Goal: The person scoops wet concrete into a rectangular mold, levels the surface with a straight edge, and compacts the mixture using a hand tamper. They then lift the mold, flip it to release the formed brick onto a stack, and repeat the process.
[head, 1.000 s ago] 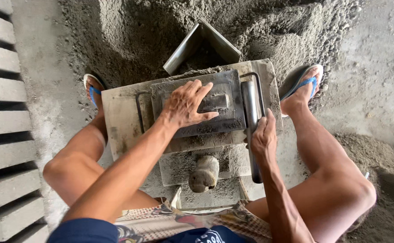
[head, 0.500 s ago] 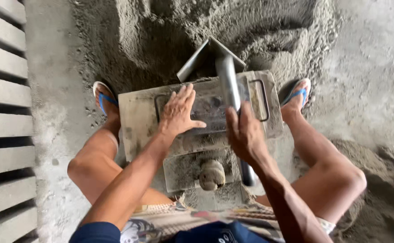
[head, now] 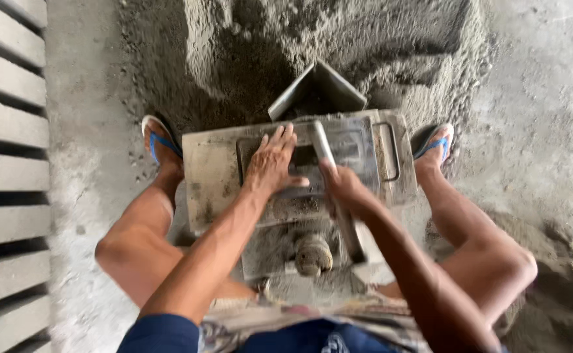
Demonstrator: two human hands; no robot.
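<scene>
Big heap of damp grey sand-cement mix (head: 339, 46) fills the far half of the floor, concrete floor (head: 84, 196) bare at left and right. Row of finished grey concrete blocks (head: 8, 170) stacked along the left edge, dark gaps between them. Centre: a metal block mould (head: 214, 176), flat grey box caked with mix, sitting at the near foot of the heap between the person's knees; a bent metal sheet, angle shaped (head: 316, 88), stands just beyond it, touching the heap. Feet in blue flip-flops, left one (head: 159, 140) and right one (head: 434, 144), planted on either side of the mould. Near side of the mould has a round knob or shaft end (head: 312, 255), detail blurred. Left hand (head: 270, 163) lies flat on the mould's top plate, fingers (head: 280, 137) spread and open, pressing down, gripping nothing. Right hand (head: 342, 186) is wrapped closed around a straight metal bar (head: 322, 147) that runs across the mould top from far to near; bar's near end is hidden under the forearm. Judgement: the bar is being worked over the mould top as a lever or strike-off; doing it well means holding the left palm firm so the mould doesn't shift, keeping the bar flat to the rim and moving it evenly, both feet braced, fingers out of the bar's path.
</scene>
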